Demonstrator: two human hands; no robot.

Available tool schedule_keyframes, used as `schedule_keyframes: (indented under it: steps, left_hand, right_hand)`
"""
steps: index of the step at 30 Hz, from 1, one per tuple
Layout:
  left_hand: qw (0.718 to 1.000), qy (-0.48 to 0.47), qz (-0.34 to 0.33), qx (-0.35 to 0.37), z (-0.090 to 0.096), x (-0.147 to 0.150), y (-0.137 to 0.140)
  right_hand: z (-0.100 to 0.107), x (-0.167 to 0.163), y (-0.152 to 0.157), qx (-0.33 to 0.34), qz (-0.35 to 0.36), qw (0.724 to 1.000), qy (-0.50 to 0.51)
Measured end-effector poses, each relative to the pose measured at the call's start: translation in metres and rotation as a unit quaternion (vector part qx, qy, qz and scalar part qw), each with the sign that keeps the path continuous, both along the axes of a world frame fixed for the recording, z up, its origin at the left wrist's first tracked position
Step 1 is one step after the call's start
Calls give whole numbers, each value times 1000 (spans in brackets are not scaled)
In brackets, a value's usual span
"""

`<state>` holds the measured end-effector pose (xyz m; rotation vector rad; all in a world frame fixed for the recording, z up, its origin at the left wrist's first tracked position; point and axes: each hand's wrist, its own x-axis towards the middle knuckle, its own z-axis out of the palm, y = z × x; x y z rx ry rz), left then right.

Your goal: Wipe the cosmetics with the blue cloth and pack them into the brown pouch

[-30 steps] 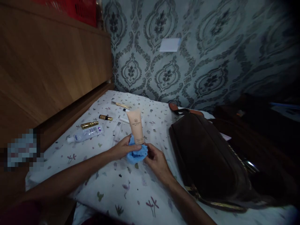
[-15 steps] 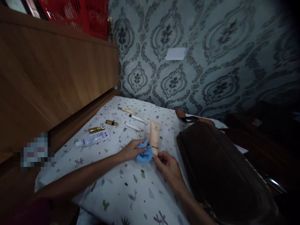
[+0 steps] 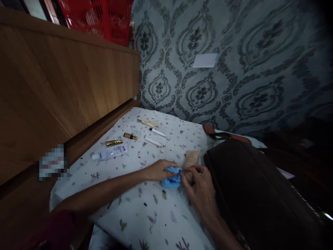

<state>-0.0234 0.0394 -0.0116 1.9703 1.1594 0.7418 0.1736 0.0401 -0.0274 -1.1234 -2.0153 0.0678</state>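
Note:
My left hand (image 3: 159, 170) is closed on a crumpled blue cloth (image 3: 170, 182). Just to its right, my right hand (image 3: 201, 187) has its fingers curled around the lower end of a peach squeeze tube (image 3: 191, 158). The tube's printed upper part leans away from me, its bottom hidden by my fingers. Cloth and tube meet between the two hands, above a white printed sheet (image 3: 135, 215). Farther left lie a clear tube with a white cap (image 3: 111, 152), a gold cylinder (image 3: 114, 142) and a black-and-gold one (image 3: 130, 136).
Two white pen-like sticks (image 3: 154, 141) and a yellowish one (image 3: 146, 123) lie toward the wall. A dark brown bag (image 3: 249, 191) with a strap fills the right side. On the left stands a wooden cabinet (image 3: 78, 80), with a red basket (image 3: 101, 21) above it.
The peach tube has gone from upright to tilted away, and my right hand now covers more of it. Both hands and the cloth have shifted slightly right in view.

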Motion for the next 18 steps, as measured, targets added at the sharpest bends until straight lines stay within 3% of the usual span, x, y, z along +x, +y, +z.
schedule_keyframes:
  steps: [3, 6, 12, 15, 18]
  left_hand:
    - [996, 64, 52, 27, 10, -13, 6]
    - [972, 173, 148, 60, 22, -36, 18]
    - [856, 392, 333, 47, 33, -100, 43]
    - [816, 460, 349, 5, 30, -125, 46]
    - [804, 499, 322, -26, 28, -139, 44]
  right_hand:
    - [-4, 7, 8, 41, -24, 997, -55]
    - [-4, 10, 11, 66, -31, 995, -72]
    - [-1, 11, 8, 87, -30, 993, -78]
    - [0, 11, 6, 84, -8, 993, -81]
    - [0, 10, 5, 74, 10, 994, -82]
